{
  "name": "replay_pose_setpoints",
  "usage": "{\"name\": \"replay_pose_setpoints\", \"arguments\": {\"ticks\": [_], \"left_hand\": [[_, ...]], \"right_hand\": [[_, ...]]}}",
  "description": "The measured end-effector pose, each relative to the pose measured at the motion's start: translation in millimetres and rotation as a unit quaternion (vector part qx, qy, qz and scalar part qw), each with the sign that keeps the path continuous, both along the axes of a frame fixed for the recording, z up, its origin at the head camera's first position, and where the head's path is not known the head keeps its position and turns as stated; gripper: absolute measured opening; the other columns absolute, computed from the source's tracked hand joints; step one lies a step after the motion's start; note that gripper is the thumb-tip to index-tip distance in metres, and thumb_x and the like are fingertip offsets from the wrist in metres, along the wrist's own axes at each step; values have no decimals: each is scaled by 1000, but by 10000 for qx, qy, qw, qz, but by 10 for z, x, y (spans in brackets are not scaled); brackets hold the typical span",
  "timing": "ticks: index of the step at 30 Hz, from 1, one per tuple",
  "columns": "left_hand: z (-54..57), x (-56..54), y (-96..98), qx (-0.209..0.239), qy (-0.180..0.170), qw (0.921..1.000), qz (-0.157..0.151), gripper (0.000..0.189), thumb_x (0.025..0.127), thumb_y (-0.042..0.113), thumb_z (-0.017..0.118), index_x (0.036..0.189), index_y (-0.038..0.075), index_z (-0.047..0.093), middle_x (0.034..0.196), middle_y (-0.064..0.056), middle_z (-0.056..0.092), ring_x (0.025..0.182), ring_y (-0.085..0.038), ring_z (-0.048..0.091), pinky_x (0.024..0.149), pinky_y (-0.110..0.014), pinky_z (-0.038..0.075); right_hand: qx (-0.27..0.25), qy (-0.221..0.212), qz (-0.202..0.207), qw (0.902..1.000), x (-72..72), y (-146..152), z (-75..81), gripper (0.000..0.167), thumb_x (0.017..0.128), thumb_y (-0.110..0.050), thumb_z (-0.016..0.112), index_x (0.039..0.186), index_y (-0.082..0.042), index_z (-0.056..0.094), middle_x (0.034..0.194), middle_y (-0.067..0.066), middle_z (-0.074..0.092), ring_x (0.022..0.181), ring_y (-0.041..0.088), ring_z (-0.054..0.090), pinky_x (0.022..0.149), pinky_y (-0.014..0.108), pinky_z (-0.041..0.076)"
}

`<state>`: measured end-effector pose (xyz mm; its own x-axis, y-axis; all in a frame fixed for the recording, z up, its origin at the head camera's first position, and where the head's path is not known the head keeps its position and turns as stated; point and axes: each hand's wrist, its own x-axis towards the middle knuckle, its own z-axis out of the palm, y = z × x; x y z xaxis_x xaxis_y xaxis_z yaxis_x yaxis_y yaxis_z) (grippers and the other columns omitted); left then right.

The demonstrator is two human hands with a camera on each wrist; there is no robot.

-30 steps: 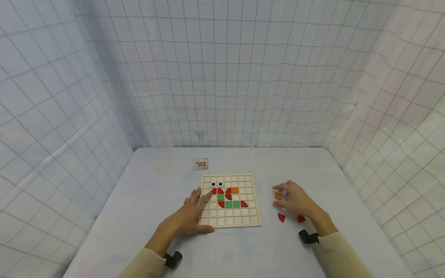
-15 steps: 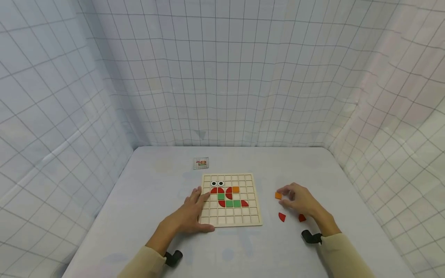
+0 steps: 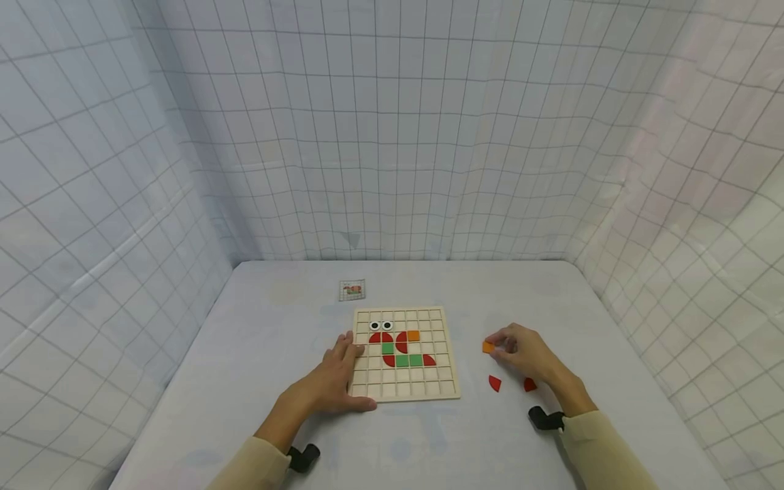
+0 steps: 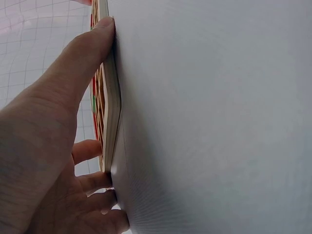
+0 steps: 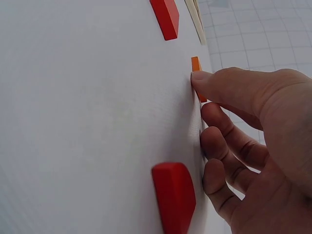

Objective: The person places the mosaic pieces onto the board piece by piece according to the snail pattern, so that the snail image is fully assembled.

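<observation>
My left hand rests at the near left corner of a wooden grid board. Its fingers lie along the left side, and the thumb presses the near edge. To the right of the board, my right hand pinches an orange square tile between thumb and fingers, low at the table. In the right wrist view the thumb covers part of that orange tile. On the board lie two eye tiles, several red quarter-round tiles, green squares and one orange square.
Two loose red quarter-round tiles lie near my right hand: one in front of it, the other beside the wrist. A small picture card lies behind the board. Grid-patterned curtains surround the white table.
My right hand's fingers have closed from a wide spread onto the orange square tile. The left hand has stayed at the board, with its index finger drawn slightly back toward the edge.
</observation>
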<state>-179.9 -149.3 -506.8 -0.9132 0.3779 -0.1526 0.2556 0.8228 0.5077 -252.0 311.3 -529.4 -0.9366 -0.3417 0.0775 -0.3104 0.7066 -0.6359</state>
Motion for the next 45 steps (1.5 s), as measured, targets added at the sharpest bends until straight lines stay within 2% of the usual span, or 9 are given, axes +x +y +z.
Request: {"name": "replay_pose_setpoints", "arguments": {"ticks": [8,18,24,33,39,45], "left_hand": [[13,-17,-3,55,115,9999,-103,113,89,58,100,172,6,43,192,-33,18,182,-55,15,144,-76,23],[14,34,-18,-54,152,9997,-175,113,92,59,97,171,-2,44,191,-37,16,181,-57,15,143,-77,24],[-16,43,-32,28,192,9996,-210,106,92,60,96,165,0,47,189,-38,17,180,-59,15,142,-79,24],[0,49,-24,155,259,9993,-206,85,92,59,97,148,12,54,188,-39,19,179,-62,17,141,-80,23],[-12,48,-21,19,256,9996,-142,88,90,60,97,152,12,55,190,-37,20,179,-59,18,142,-78,24],[-35,24,-13,14,278,9995,-118,84,91,61,97,148,15,56,189,-36,21,179,-60,19,142,-79,24]], "right_hand": [[36,-83,-73,9999,-7,-8,-3,22,105,-13,88,127,-13,86,119,4,79,99,15,65,82,25,56],[-49,-115,42,9999,-42,-96,14,23,104,-12,89,126,-13,86,120,3,83,100,14,68,83,23,58],[-113,-165,102,9997,-45,-191,31,22,103,-11,90,125,-13,87,122,3,83,100,12,70,83,22,59],[-79,164,582,9981,-78,-377,55,23,102,-6,88,125,-11,87,120,4,83,94,6,67,79,21,57],[-168,137,724,9971,-73,-578,98,22,103,-11,89,125,-12,87,121,3,82,94,7,67,79,21,58],[-204,219,987,9947,-102,-789,123,21,104,-14,90,125,-12,86,120,2,82,95,5,67,80,22,58]]}}
